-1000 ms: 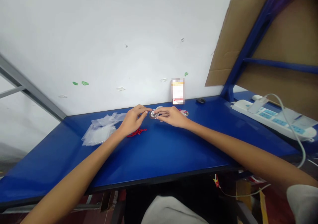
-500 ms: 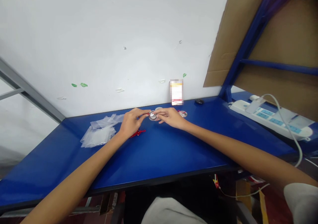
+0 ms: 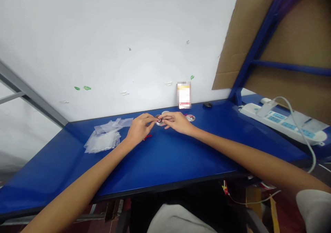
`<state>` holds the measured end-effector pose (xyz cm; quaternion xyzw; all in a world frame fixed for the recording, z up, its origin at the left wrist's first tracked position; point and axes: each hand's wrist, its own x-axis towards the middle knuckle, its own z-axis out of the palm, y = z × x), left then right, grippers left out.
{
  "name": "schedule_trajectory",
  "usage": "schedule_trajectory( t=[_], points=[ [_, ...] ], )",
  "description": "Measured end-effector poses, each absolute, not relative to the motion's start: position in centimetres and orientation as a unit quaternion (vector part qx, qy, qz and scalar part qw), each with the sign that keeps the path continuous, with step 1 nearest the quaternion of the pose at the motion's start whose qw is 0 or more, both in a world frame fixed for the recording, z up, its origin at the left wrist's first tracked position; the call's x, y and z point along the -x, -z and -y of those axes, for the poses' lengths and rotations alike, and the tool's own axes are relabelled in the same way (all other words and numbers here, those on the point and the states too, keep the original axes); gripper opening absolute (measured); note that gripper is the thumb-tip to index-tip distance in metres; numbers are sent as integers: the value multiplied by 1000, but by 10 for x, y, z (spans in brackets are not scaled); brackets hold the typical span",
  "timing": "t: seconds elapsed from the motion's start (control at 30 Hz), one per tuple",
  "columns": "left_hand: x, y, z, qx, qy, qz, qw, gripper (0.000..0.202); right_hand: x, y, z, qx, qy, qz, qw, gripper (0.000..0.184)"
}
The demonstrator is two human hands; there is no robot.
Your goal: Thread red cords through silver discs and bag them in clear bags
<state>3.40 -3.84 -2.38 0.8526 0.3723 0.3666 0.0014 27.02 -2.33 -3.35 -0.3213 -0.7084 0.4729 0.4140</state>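
Observation:
Both hands meet at the back middle of the blue table (image 3: 168, 157). My left hand (image 3: 139, 128) and my right hand (image 3: 177, 122) each pinch a small round silvery disc (image 3: 159, 121) held between them just above the tabletop. A red cord (image 3: 148, 137) lies on the table under my left hand, mostly hidden by it. Another silvery disc (image 3: 190, 117) with a bit of red lies just right of my right hand. A further pale disc (image 3: 165, 113) peeks out behind my fingers.
A pile of small clear plastic bags (image 3: 104, 138) lies left of my hands. A small card (image 3: 184, 95) leans on the white wall. A black round object (image 3: 207, 104) sits at the back. A white power strip (image 3: 281, 122) with cable lies at right, under cardboard (image 3: 297, 36).
My left hand has shifted a little right and closer to the disc, covering more of the red cord. The disc stays pinched between both hands.

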Motion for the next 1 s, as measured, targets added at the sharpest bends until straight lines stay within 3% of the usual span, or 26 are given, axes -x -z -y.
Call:
schedule_trajectory(
  t=[0.3, 0.87, 1.0],
  points=[
    [-38, 21, 43, -798, -395, -444, 100, 16, -268, 33, 26, 314, -486, 711, 400, 31],
    [-42, 19, 47, -789, -369, -479, 110, 6, -264, 33, 38, 294, -481, 731, 385, 58],
    [-44, 18, 49, -785, -378, -474, 124, 7, -264, 35, 36, 292, -455, 731, 416, 48]
  ],
)
